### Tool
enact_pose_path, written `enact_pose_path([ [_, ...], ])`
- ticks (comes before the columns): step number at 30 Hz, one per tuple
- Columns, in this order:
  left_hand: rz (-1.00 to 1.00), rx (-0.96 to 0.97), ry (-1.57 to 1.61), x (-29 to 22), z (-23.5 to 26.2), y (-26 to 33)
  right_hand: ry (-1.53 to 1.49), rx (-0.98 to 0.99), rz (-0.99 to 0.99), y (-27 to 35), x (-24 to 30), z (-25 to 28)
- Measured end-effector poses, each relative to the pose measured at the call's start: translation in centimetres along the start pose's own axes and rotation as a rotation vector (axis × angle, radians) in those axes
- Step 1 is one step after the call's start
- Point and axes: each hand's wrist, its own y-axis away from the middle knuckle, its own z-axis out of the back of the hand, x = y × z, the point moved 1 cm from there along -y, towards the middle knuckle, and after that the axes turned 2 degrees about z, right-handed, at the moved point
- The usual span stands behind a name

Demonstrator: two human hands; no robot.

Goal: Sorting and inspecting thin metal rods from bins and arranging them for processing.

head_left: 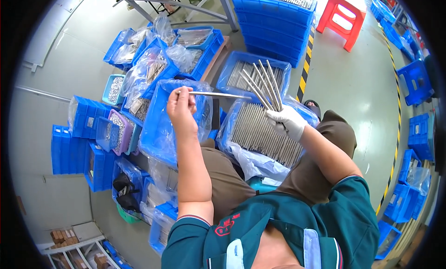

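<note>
My bare left hand point(182, 104) is closed, pinching the end of one slim metal rod point(218, 95) that points to the right. My right hand point(288, 120), in a white glove, grips several metal rods point(265, 85) fanned out upward. Below and behind it is a blue bin lined with clear plastic, where many metal rods point(262, 134) lie side by side in a dense layer. Farther back, a second lined blue bin point(223, 85) holds more of the same rods. Beneath my left hand stands a blue bin point(155, 125) with a crumpled clear liner; no rods show in it.
Stacked blue crates point(274, 30) rise at the back, and a red stool point(343, 20) stands beyond them. More crates with bagged metal parts crowd the left, near a purple basket point(121, 132). Yellow-black floor tape point(304, 67) runs along the right. White crumpled sheeting point(255, 162) hangs at the near bin edge.
</note>
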Motion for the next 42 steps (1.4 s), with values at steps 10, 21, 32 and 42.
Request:
enact_pose_path([
  [10, -0.996, 0.359, -0.902, 4.8, -8.2, 7.1, -0.542, 0.144, -0.066, -1.3, -0.4, -0.8],
  [21, -1.025, 0.473, -0.962, 6.3, -9.1, 9.1, -0.400, 0.050, 0.097, -0.1, 0.0, -0.4],
  [32, -0.676, 0.669, -0.575, 5.3, -8.6, 9.8, -0.117, 0.003, 0.068, 0.5, 0.2, 0.2],
  [42, 0.481, 0.330, 0.087, 3.8, -1.7, 0.6, 0.100, 0.275, -0.036, 2.2, 0.2, -1.6],
])
